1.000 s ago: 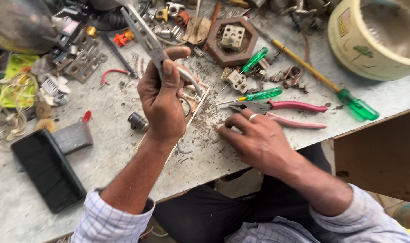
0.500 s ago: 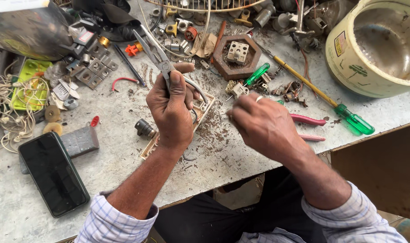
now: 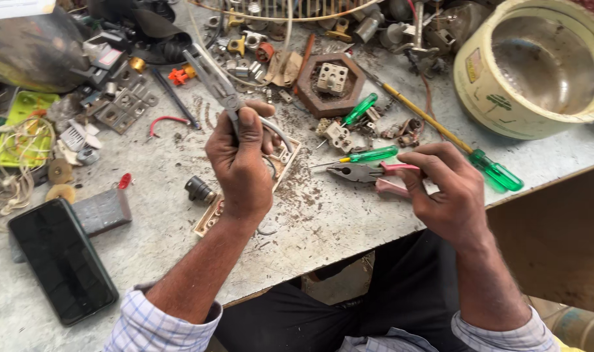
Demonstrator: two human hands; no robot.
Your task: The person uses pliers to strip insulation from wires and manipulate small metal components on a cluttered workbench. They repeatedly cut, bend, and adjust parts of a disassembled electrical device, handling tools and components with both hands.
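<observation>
Fingers (image 3: 248, 140) of left hand (image 3: 241, 166) closed tight round handles of long-nose pliers (image 3: 212, 78), raised above switch plate (image 3: 281, 160) mid-worktop (image 3: 323, 221), jaws toward far edge. Steel tool judged stiff, moderately heavy; best held at handles. Right hand (image 3: 450, 192) loosely curled, touching pink-handled pliers (image 3: 368, 173) near front edge, beside green screwdriver (image 3: 365, 156).

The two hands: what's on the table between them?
In the head view, between the left hand and the right hand lie pink-handled pliers and a small green screwdriver, on a dusty table.
</observation>
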